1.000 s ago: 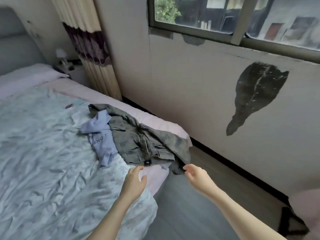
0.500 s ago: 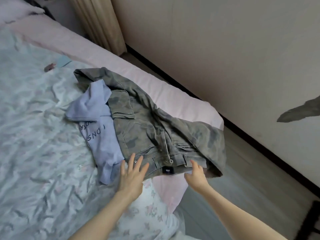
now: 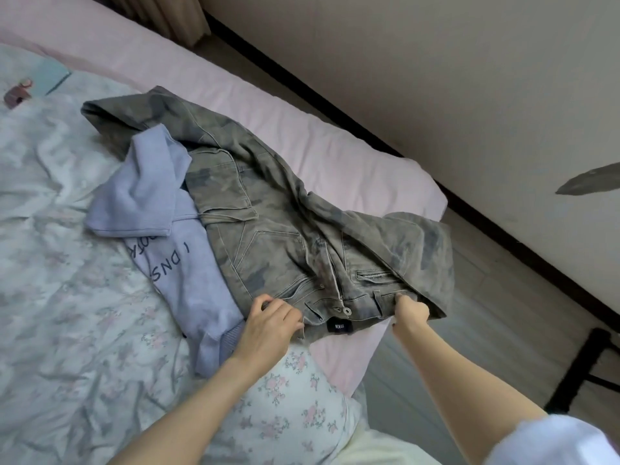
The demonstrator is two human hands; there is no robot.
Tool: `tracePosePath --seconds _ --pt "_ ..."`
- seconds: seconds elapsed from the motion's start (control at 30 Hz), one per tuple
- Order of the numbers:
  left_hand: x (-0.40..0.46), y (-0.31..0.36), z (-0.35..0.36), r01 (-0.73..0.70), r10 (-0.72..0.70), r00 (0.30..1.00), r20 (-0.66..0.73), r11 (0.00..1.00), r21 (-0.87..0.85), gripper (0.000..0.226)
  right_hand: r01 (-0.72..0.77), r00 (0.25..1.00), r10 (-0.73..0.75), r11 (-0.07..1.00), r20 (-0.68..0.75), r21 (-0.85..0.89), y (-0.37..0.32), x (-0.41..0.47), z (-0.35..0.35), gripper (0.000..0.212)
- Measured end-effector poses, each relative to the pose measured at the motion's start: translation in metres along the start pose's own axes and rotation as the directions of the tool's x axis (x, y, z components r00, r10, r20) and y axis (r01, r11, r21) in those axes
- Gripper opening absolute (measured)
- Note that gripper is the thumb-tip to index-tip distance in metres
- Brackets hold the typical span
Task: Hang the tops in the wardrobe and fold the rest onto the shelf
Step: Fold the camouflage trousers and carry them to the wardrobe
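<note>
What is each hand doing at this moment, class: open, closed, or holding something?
Left hand: closed, gripping the waistband of the camouflage trousers.
Right hand: closed, gripping the same waistband near a belt loop.

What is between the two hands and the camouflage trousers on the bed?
Nothing visible. The left hand and the right hand both already grip the waistband of the camouflage trousers. The lilac top lies beside them, partly under their left edge, not between hands and waistband.

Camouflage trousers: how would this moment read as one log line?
both hands grip waistband | left hand | right hand | camouflage trousers on bed | lilac top beside
</note>
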State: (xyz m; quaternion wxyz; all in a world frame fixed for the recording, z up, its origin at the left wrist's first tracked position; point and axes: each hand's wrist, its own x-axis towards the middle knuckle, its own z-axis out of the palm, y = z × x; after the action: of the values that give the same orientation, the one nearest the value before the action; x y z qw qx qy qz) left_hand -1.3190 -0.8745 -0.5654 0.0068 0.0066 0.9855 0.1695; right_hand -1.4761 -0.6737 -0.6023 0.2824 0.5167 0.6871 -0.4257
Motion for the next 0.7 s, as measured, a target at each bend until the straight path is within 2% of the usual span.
tracePosePath --seconds 0.03,0.1,0.2,0.27,0.37,0.47,0.6,0.7 --pt "0.002 0.005 -0.004 0.039 -0.04 0.999 -0.017 0.999 -0.027 0.024 0.025 0.999 -0.026 0.999 -0.032 -0.038 -0.001 -0.001 -0.002 0.036" --pt "0.007 0.019 -0.018 0.112 -0.114 0.993 -0.031 0.991 -0.075 0.028 0.122 0.985 -0.147 0.961 -0.085 -0.249 -0.007 -0.008 -0.012 0.034" --pt "0.014 0.035 -0.034 0.252 -0.26 0.964 -0.051 0.959 -0.127 0.029 0.271 0.937 -0.347 0.792 -0.037 -0.546 -0.019 -0.022 -0.031 0.033" --pt "0.02 0.046 -0.047 0.347 -0.364 0.925 -0.104 0.925 -0.153 0.023 0.366 0.895 -0.445 0.715 0.015 -0.595 -0.024 -0.03 -0.047 0.031" --pt "0.028 0.063 -0.072 0.457 -0.493 0.846 -0.205 0.867 -0.199 0.006 0.501 0.828 -0.558 0.692 0.055 -0.52 -0.027 -0.05 -0.071 0.03" --pt "0.032 0.089 -0.097 0.467 -0.531 0.806 -0.264 0.843 -0.268 0.003 0.617 0.772 -0.628 0.702 0.098 -0.356 -0.025 -0.069 -0.101 0.029" --pt "0.017 0.143 -0.125 0.371 -0.459 0.82 -0.342 0.881 -0.292 0.019 0.734 0.679 -0.719 0.661 0.15 -0.154 -0.009 -0.085 -0.163 0.024" --pt "-0.009 0.207 -0.135 0.246 -0.343 0.849 -0.401 0.929 -0.275 0.014 0.789 0.614 -0.784 0.614 0.093 -0.027 0.01 -0.094 -0.226 0.028"
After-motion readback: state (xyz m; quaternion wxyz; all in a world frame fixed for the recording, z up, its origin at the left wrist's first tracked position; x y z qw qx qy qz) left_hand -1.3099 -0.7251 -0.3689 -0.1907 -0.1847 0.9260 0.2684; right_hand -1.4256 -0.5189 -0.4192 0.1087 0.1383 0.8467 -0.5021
